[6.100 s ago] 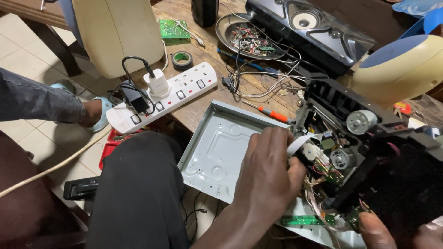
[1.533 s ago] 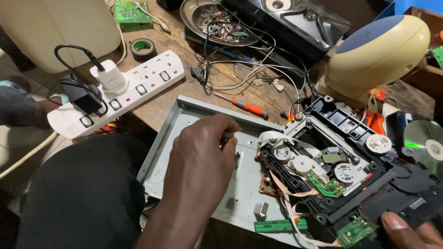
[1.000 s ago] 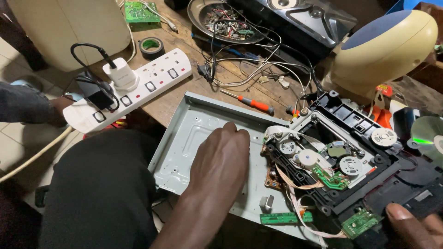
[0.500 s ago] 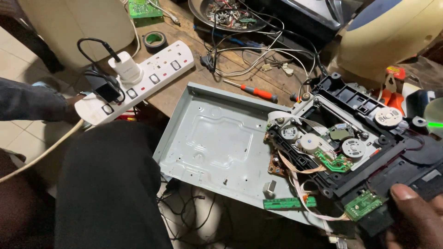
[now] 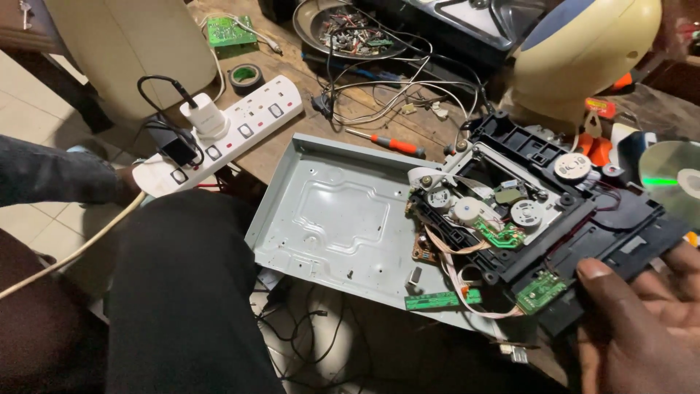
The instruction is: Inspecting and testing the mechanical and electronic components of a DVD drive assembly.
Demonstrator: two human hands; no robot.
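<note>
At lower right, my right hand (image 5: 642, 328) pinches the black plastic disc-drive mechanism (image 5: 539, 219), thumb on top, overhanging the grey sheet-metal chassis tray (image 5: 335, 219). Tray's left half lies bare, jutting off the cluttered wooden table (image 5: 306, 146) over my lap. Left hand unseen.

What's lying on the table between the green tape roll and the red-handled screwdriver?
In the head view, the white power strip's far end and a black plug with tangled wires lie between the tape roll and the screwdriver.
</note>
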